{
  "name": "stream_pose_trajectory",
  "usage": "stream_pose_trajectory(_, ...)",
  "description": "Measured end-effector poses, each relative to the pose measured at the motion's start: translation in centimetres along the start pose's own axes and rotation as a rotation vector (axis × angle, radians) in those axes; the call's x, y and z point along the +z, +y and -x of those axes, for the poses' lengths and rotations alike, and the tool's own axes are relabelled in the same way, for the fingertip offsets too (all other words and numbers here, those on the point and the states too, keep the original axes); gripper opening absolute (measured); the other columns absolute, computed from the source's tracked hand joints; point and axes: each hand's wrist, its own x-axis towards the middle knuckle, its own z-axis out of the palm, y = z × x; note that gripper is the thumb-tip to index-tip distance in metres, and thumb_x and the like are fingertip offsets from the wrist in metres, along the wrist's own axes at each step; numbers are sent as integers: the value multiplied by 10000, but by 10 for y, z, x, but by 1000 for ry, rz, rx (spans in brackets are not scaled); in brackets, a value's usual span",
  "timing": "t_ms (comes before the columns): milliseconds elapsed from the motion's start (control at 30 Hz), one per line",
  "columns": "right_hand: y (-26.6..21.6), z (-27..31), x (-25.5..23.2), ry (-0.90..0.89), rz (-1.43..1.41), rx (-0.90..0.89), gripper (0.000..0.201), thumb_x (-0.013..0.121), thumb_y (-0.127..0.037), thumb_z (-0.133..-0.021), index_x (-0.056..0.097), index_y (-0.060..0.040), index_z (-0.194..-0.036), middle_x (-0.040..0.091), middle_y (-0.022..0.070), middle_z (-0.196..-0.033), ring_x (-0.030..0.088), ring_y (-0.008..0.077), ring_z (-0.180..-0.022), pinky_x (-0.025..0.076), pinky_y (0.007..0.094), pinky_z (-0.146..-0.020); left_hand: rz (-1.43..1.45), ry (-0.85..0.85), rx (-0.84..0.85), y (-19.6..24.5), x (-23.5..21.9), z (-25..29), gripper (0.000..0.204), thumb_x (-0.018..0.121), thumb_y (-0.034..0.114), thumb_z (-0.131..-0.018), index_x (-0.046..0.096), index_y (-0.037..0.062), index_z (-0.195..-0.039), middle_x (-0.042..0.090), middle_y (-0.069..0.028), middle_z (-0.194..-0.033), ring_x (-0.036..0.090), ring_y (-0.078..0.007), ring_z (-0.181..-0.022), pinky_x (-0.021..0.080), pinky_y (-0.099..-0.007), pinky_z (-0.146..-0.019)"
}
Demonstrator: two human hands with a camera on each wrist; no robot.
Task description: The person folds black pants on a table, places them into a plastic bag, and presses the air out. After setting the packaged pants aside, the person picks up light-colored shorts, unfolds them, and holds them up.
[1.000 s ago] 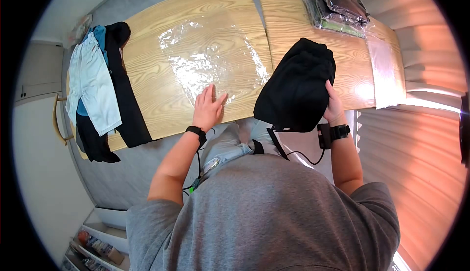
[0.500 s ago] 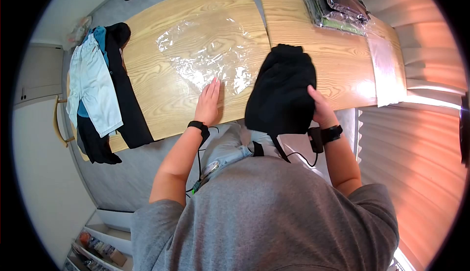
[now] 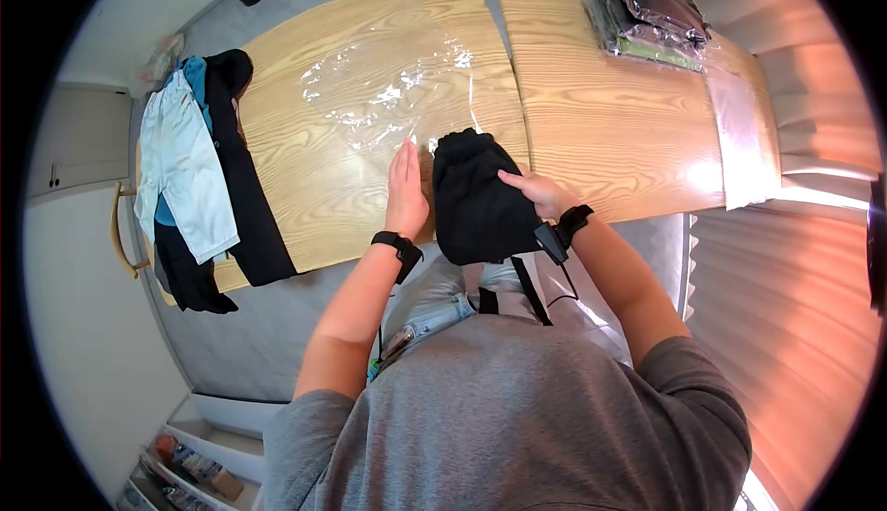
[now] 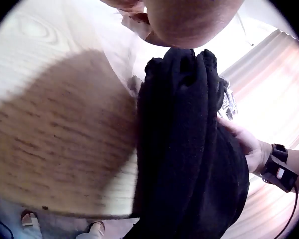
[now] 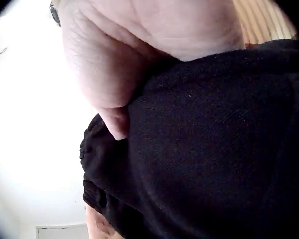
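My right hand [image 3: 545, 195] grips a folded black garment [image 3: 471, 206] by its right side, the thumb lying on top and the fingers hidden behind the cloth. Gathered, elastic-looking edges [image 4: 182, 59] show at the garment's far end. Beside its left side, my left hand [image 3: 407, 199] stands with straight fingers, palm turned toward the cloth. A clear plastic bag [image 3: 370, 95] lies flat on the wooden table [image 3: 286, 169], its near part just beyond the left fingertips. In the right wrist view, the thumb [image 5: 114, 119] presses into the black fabric.
White trousers [image 3: 180, 160] and dark garments [image 3: 263, 225] drape over the table's left end. A stack of bagged clothes [image 3: 647, 17] sits at the far right, near flat clear bags [image 3: 744, 141]. A gap separates the two tabletops. A curtain [image 3: 795, 326] hangs at the right.
My right hand has brought the black garment leftward, toward the left hand and over the bag's near side. The left hand has turned from palm down onto its edge, its spread fingers now together.
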Motion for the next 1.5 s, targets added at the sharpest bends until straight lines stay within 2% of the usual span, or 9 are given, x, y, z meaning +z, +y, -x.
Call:
stream_pose_trajectory(300,-14,-5,23,-107,343,89,599,605,-314,-902,375,7,-1352,539,146,-1256,573,218,-1084,485,350,-913,-1,26,19,2,-8,5,775,455,-194,-653,285,-23,-1389,290,-178,-1454,313,-375,-1302,277,-422,-1085)
stream_pose_trajectory(633,-54,-30,26,-42,47,124,490,619,-342,-883,531,27,-1193,625,172,-1117,644,261,-955,538,379,-828,-152,-77,112,1,-19,23,717,489,-128,-681,346,4,-1371,337,-154,-1438,344,-337,-1301,297,-433,-1045)
stream_pose_trajectory(733,-57,-47,23,-51,-120,11,435,611,-320,-891,553,24,-1150,642,158,-1073,656,256,-909,557,377,-770,-216,-84,133,-6,-19,28,675,497,-85,-715,355,15,-1368,335,-128,-1446,355,-321,-1296,309,-440,-1026)
stream_pose_trajectory(800,-50,-55,26,81,-161,-239,402,602,-301,-900,549,23,-1131,652,145,-1022,661,253,-867,565,374,-721,-246,-115,187,-9,-19,28,648,492,-63,-732,365,13,-1363,341,-118,-1446,359,-308,-1296,310,-442,-1024)
stream_pose_trajectory(867,-48,-66,26,149,-152,-157,402,594,-295,-906,528,25,-1139,653,141,-993,660,248,-852,563,374,-707,-269,-125,147,-10,-19,27,631,488,-53,-743,382,30,-1359,347,-102,-1447,360,-301,-1296,311,-443,-1023)
stream_pose_trajectory(1133,-65,-57,74,196,285,-176,460,584,-310,-915,494,47,-1190,629,121,-1056,634,201,-885,534,331,-752,-199,-127,129,-11,-25,24,622,491,-38,-748,406,60,-1356,369,-80,-1439,365,-291,-1294,331,-450,-1011)
stream_pose_trajectory(1267,-76,-76,86,72,410,-278,441,568,-317,-924,516,45,-1170,624,108,-1080,627,188,-883,523,324,-742,-186,-129,164,-13,-31,28,612,481,-65,-720,435,23,-1324,389,-103,-1422,381,-314,-1274,330,-446,-1011)
stream_pose_trajectory(1467,-92,-105,79,137,-66,-128,405,565,-360,-918,576,7,-1089,672,101,-803,652,230,-758,535,354,-707,-246,-157,208,-20,-34,41,518,495,23,-780,491,81,-1294,409,-71,-1411,394,-296,-1265,348,-445,-992)
stream_pose_trajectory(1500,-89,-110,79,137,-71,-178,412,573,-351,-913,550,-6,-1137,666,102,-920,646,225,-823,532,368,-715,-219,-143,189,-22,-32,41,513,492,23,-784,493,86,-1293,412,-75,-1408,394,-298,-1265,349,-447,-993)
